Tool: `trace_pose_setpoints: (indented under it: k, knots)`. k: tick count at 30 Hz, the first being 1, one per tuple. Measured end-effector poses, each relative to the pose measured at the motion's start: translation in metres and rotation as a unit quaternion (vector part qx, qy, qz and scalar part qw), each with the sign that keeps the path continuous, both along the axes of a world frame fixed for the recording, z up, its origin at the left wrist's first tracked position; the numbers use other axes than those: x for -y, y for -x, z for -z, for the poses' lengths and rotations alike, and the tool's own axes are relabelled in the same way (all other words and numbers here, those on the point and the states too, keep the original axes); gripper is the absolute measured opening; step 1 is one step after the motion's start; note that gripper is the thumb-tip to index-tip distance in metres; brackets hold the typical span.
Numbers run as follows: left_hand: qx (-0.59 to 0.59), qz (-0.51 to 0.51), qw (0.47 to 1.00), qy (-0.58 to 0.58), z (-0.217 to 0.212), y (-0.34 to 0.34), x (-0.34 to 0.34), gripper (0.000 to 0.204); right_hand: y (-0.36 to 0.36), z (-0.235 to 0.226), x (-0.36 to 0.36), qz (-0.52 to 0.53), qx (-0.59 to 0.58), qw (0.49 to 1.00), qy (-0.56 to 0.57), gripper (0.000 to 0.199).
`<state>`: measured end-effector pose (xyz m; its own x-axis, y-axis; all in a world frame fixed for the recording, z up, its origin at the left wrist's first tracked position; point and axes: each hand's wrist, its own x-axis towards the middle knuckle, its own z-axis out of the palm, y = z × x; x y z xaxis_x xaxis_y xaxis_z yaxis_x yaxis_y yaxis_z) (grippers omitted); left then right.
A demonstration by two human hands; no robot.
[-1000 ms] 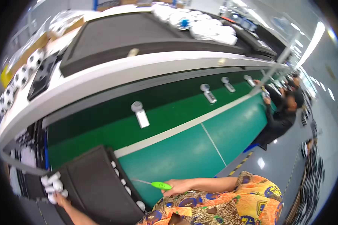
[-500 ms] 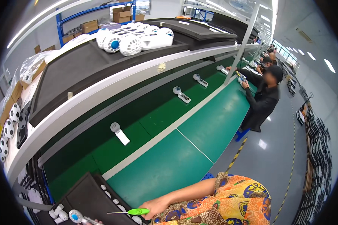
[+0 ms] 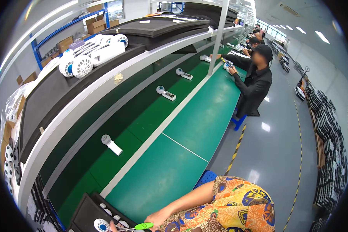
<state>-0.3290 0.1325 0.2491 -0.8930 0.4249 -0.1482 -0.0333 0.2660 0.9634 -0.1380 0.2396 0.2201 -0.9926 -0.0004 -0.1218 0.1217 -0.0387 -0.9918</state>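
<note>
My right hand point(image 3: 156, 219) is closed round the green handle of a screwdriver point(image 3: 144, 226) at the lower edge. The metal shaft points left toward a white handheld fan point(image 3: 101, 224) with a blue centre. Only a few fingers of my left hand point(image 3: 113, 227) show, against the fan just below its round head. The fan's lower part is cut off by the picture's edge. I cannot tell whether the screwdriver tip touches it. Under both lies a black foam tray point(image 3: 84, 208) with several white fan parts point(image 3: 107, 211) along its right side.
Several white fans point(image 3: 111, 145) lie spaced along the green conveyor belt point(image 3: 137, 137). A teal worktop point(image 3: 154, 162) runs beside it. Above, a shelf point(image 3: 50, 96) carries more fans point(image 3: 83, 65). A co-worker point(image 3: 255, 81) in black works farther along, and a blue stool point(image 3: 206, 178) stands near me.
The fan and my left hand have come closer to the screwdriver, whose shaft now reaches beside the fan's head. The whole view has turned to the right.
</note>
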Motion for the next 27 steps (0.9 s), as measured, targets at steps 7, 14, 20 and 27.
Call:
trace_pose_setpoints:
  k: [7, 14, 20, 27]
  knots:
    - [-0.088, 0.027, 0.996, -0.012, 0.012, 0.009, -0.002, 0.036, -0.013, -0.049, -0.014, 0.025, 0.064, 0.997, -0.036, 0.021]
    - [-0.243, 0.071, 0.967, -0.015, 0.006, 0.006, -0.003, 0.044, -0.016, -0.058, -0.022, 0.044, 0.102, 0.991, -0.072, 0.023]
    - [-0.245, 0.070, 0.967, 0.028, -0.014, -0.012, -0.007, 0.049, -0.016, -0.066, -0.013, 0.021, 0.079, 0.993, -0.090, 0.030]
    - [-0.220, 0.061, 0.972, 0.052, 0.062, 0.031, 0.011, 0.057, -0.024, -0.068, -0.027, 0.020, 0.111, 0.991, -0.078, 0.029]
